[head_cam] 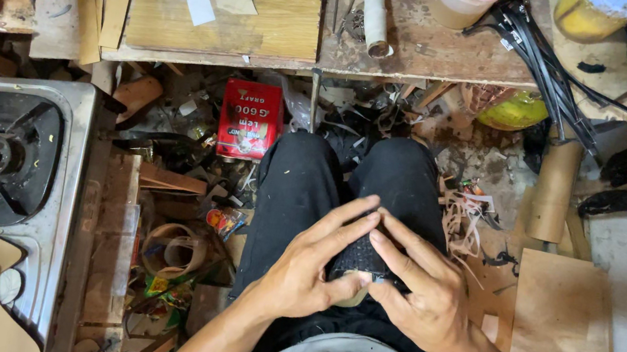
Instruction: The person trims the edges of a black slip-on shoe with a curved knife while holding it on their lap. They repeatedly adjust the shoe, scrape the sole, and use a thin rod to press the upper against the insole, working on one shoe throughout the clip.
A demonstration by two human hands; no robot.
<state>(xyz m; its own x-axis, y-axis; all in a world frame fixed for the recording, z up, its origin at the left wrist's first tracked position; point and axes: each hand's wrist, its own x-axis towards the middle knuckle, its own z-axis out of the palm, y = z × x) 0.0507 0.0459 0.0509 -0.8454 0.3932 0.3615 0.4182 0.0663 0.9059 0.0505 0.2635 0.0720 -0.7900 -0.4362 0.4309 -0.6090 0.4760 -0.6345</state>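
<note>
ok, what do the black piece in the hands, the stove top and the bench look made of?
Black piece: looks like rough, matte fabric or abrasive-faced material, with a speckled grainy surface; cannot tell which. Both the left hand and the right hand pinch it over the lap.
Stove top: brushed sheet metal, probably stainless, with a dull grey sheen.
Bench: bare, worn wood, with visible grain and stains.

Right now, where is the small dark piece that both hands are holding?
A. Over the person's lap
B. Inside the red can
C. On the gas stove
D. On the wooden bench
A: the left hand and right hand pinch the small dark piece above the black trousers.
</note>
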